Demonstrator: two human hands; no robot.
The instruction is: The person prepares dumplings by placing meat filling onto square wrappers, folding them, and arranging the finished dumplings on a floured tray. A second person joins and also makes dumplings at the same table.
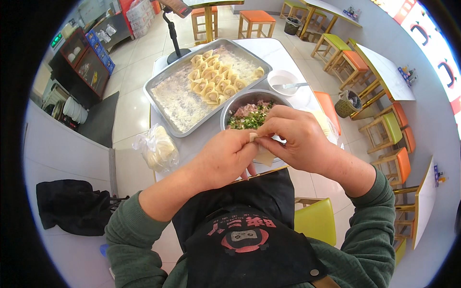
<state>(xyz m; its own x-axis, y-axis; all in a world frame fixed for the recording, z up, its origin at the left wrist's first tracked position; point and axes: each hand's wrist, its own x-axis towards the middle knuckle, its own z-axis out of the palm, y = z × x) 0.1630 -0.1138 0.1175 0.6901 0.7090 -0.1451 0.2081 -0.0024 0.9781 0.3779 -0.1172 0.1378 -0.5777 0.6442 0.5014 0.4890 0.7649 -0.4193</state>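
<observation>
Over the near rim of a steel bowl (225, 111), my two hands meet with their fingertips close together. My left hand (225, 154) and my right hand (297, 135) both pinch a pale wonton wrapper (264, 157), partly hidden by the fingers. Inside the bowl lies pink minced meat (248, 109) topped with chopped green onion (254, 120). Beyond it, a steel tray (173, 131) dusted with flour carries rows of folded wontons (212, 81). One wonton (258, 72) sits apart near the tray's right edge.
A white bowl (279, 76) with a flat metal spatula (293, 85) across it stands right of the tray. Bagged dough (158, 149) lies at left, and stacked wrappers (322, 120) in plastic at right. A phone stand (173, 36) rises behind. Stools (256, 18) and tables surround.
</observation>
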